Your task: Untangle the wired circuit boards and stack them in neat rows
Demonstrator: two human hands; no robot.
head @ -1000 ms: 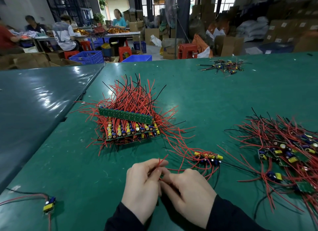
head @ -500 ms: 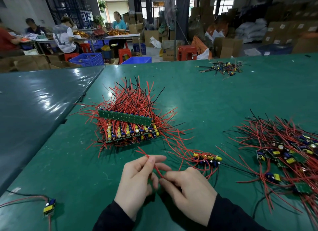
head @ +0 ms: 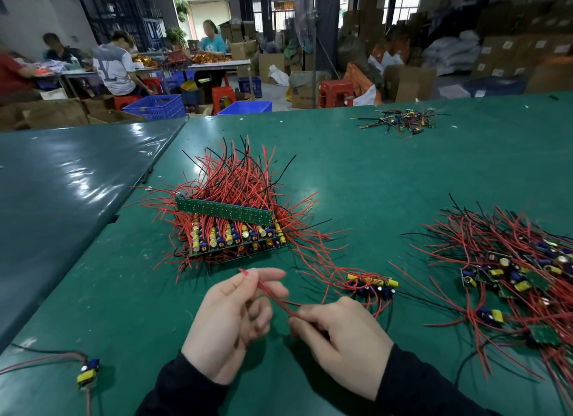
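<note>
Near edge of the desk (head: 372, 173): we are working one red wire (head: 273, 294) between our two hands, low in the view and just above the green surface.
Left hand (head: 231, 322): we are pinching the wire near its free end between thumb and forefinger, grip clamped on it; the other fingers are curling loosely below.
Right hand (head: 338, 338): we are pinching the same wire lower down, grip clamped on it, knuckles facing up and a dark sleeve (head: 418, 384) covering the wrist.
Wire: it is running taut and slanting, up to the left, from the right hand's fingertips to the left hand's.
Small bundle of boards (head: 370, 285): it is lying just beyond the right hand, yellow and blue parts showing, red wires looping round it; we cannot tell whether our wire belongs to it.
Stacked boards (head: 229, 229): they are sitting in neat rows beyond the left hand, one green board lying across the top, wires fanning out behind.
Tangled heap (head: 511, 269): it is spreading over the right side of the desk, well apart from the stack.
Single board (head: 88, 372): it is lying alone at the near left, wires trailing.
Far pile (head: 400, 122): it is lying toward the far edge.
Background: people are sitting at another desk among blue crates, red stools and cardboard boxes.
</note>
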